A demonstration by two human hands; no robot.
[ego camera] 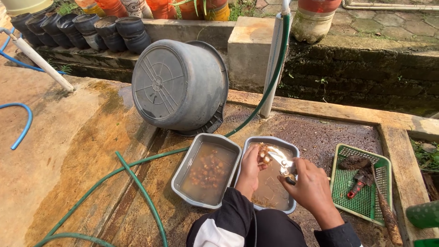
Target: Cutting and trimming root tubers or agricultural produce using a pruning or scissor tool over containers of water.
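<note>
Hands are busy over a grey tray (pixel 292 151) full of brown, muddy water. The left hand (pixel 250 167) is closed around a small brown bulb (pixel 264 153) with little roots hanging off it, and holds it up just above the water. The right hand (pixel 311 185) is wrapped tight around the handles of a pair of garden snips (pixel 280 161), and the shiny blades point at the bulb and touch it or nearly touch it. Just beside this tray, on the left, sits another grey tray (pixel 183 171), and many small brown bulbs (pixel 208 171) lie under its cloudy water. A big grey tub (pixel 180 84) lies tipped on its side behind the two trays, with its round bottom facing this way. A green hose (pixel 132 171) runs across the wet ground and goes up along a white pipe (pixel 273 64). To the right is a green basket (pixel 343 183), and a tool with a red handle (pixel 356 188) rests inside it. A long muddy stick-like tool (pixel 386 210) leans over the edge of the basket. Far back on the left, black pots (pixel 82 27) lie in a row, stacked one inside the next. The sleeves (pixel 228 219) are dark with a white patch.
</note>
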